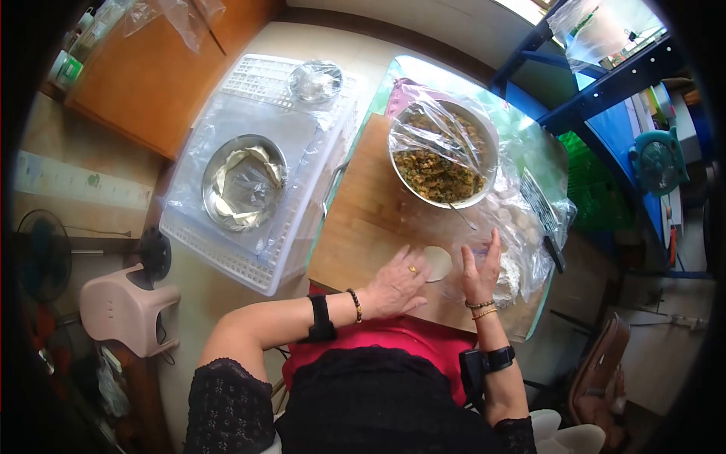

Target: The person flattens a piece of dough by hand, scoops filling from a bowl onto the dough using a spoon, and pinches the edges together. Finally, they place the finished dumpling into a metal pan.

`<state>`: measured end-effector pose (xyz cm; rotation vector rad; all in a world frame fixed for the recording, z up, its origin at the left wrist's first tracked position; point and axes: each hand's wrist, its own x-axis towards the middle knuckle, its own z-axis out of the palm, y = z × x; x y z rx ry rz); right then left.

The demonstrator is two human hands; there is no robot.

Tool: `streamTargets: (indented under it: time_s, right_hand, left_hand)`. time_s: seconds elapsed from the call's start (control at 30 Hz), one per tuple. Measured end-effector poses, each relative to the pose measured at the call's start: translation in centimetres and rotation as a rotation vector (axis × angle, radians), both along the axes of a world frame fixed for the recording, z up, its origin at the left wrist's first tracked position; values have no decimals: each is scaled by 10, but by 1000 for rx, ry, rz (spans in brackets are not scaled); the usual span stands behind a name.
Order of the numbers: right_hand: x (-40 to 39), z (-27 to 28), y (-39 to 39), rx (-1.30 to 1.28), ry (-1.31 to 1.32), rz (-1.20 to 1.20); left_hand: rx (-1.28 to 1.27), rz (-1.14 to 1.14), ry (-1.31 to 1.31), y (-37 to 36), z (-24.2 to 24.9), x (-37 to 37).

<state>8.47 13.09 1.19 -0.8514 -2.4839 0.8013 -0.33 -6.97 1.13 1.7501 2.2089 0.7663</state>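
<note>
A round, pale dough wrapper lies on the wooden board near its front edge. My left hand, palm down with fingers loosely apart, is at the wrapper's left edge; whether it touches the dough is hard to tell. To the right of the wrapper, my right hand is raised with its fingers spread and nothing in it. White flour sits just beyond that hand, partly under plastic. Farther back stands a large metal bowl of chopped filling, half covered by plastic film, with a thin metal handle poking out at its front.
On the left, a plastic-covered white crate bears a round metal pan with folded dumplings along its wall and a film-wrapped bowl. A black-handled blade lies at the right. A pink stool stands on the floor.
</note>
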Motion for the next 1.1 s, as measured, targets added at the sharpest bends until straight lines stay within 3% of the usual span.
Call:
streamTargets:
  time_s: [0.27,0.47,0.57,0.83,0.9,1.0,1.1]
  right_hand:
    - [36,34,-7,-230,86,-114]
    - [60,46,-5,-169,60,-123]
    - [63,43,-5,-159,81,-118]
    - [77,46,1,-218,116,-153]
    - [82,45,2,-210,122,-157]
    - [87,44,0,-200,125,-150]
    - [85,44,-6,-194,97,-104]
  left_hand:
    - [34,-107,38,26,-11,8]
    - [-84,-248,104,6,2,3]
    - [-96,-268,-6,-5,2,10]
    - [-20,-412,-4,53,-19,23]
    - [25,-325,113,68,-22,12]
    - [-22,-229,74,68,-19,-6]
    - [-95,-259,128,39,-1,-11]
